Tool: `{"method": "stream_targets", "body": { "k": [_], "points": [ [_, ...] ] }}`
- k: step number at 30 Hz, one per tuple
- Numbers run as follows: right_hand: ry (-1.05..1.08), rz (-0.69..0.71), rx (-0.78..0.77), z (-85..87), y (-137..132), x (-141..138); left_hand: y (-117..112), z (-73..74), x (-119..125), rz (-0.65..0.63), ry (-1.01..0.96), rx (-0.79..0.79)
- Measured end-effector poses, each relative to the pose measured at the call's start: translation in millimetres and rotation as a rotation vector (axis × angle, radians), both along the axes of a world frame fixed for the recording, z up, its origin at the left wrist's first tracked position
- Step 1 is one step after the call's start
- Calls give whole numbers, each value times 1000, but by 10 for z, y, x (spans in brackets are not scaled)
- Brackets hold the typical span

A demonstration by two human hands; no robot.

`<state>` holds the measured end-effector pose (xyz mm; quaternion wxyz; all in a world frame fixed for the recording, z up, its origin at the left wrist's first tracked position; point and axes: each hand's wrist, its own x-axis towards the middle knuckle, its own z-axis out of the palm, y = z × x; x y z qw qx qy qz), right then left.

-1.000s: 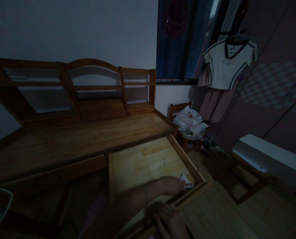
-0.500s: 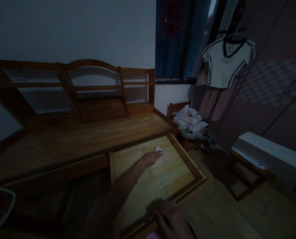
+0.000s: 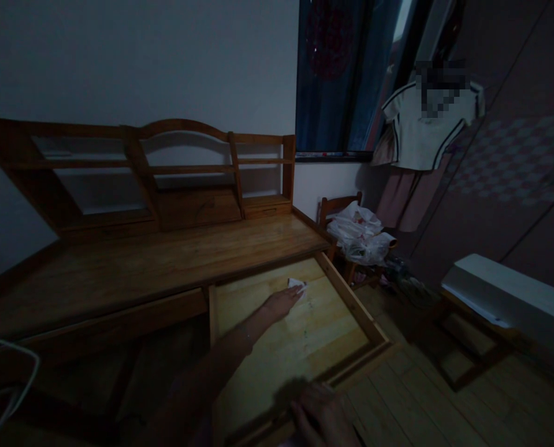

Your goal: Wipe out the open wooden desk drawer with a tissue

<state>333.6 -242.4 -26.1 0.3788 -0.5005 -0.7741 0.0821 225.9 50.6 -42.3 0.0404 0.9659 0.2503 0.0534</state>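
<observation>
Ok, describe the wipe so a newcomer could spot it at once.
Find the wooden desk, then the pulled-out drawer at its right end. On the drawer's pale floor, partly covered by the left hand, is the wipe: the only white thing in there.

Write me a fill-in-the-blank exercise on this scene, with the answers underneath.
1. The wipe under the fingers of the left hand is coloured ____.
2. Of the front and back of the open drawer, the right hand is at the ____.
3. Beside the desk, plastic bags sit on a wooden ____.
4. In this view, the short-sleeved top hangs to the ____ of the window.

Missing words: white; front; chair; right.
</observation>
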Motion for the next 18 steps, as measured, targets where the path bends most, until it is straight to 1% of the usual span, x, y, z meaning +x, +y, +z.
{"method": "stream_targets", "body": {
  "k": [2,4,7,8,9,10,12,15,16,18],
  "points": [
    [-16,12,-41,26,-4,-9,-234,-58,110,-108,11,-20],
    [-20,24,-77,58,-6,-20,-535,-124,207,-232,19,-44],
    [-22,16,-80,72,-5,-39,-976,-218,305,-475,4,-104],
    [-27,6,-73,58,0,-44,-1082,-240,325,-543,12,-147],
    [-35,-5,-59,34,7,-49,-1156,-254,339,-581,37,-180],
    [-45,-14,-38,1,20,-53,-1196,-259,351,-602,46,-204],
    [-70,-21,23,-84,62,-59,-1182,-246,380,-626,47,-237],
    [-99,-22,121,-183,156,-58,-1030,-200,488,-619,6,-250],
    [-103,-15,143,-189,185,-55,-972,-187,549,-607,-5,-242],
    [-112,10,127,-141,215,-41,-864,-175,699,-580,-20,-213]
  ]
}}
